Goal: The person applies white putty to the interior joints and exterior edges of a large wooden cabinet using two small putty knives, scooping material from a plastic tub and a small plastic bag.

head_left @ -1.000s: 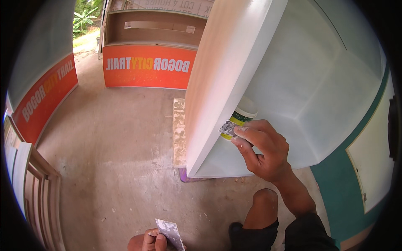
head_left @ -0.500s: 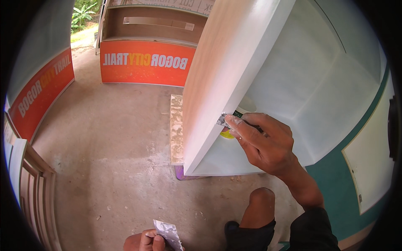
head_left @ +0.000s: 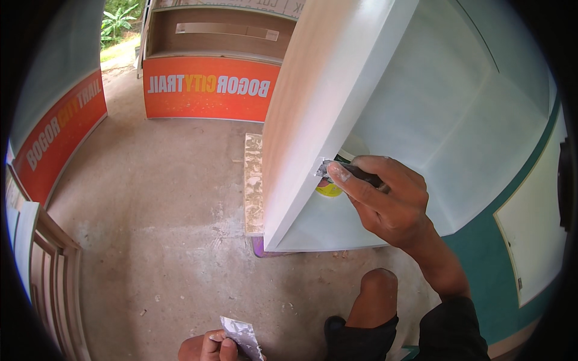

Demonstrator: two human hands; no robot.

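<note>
My right hand (head_left: 388,195) is closed round the dark handle of a putty knife (head_left: 361,172). Its short, putty-smeared blade rests on the narrow white front edge of an upright cabinet panel (head_left: 349,114). Low in the frame, my left hand (head_left: 218,346) pinches a thin flat metal sheet (head_left: 242,334) smeared with whitish putty. Behind my right fingers, a container with a yellow label (head_left: 329,190) sits inside the cabinet, partly hidden.
The white cabinet interior (head_left: 433,156) spreads to the right. A wooden block (head_left: 253,180) and a purple item (head_left: 260,248) lie at the panel's foot. Orange-fronted units (head_left: 211,108) stand at the back and left; wooden frames (head_left: 51,271) lean at lower left. Below is concrete floor (head_left: 174,198).
My right hand has shifted slightly right and up, turning the putty knife so more of its dark handle shows. My left hand and the metal sheet stay put.
</note>
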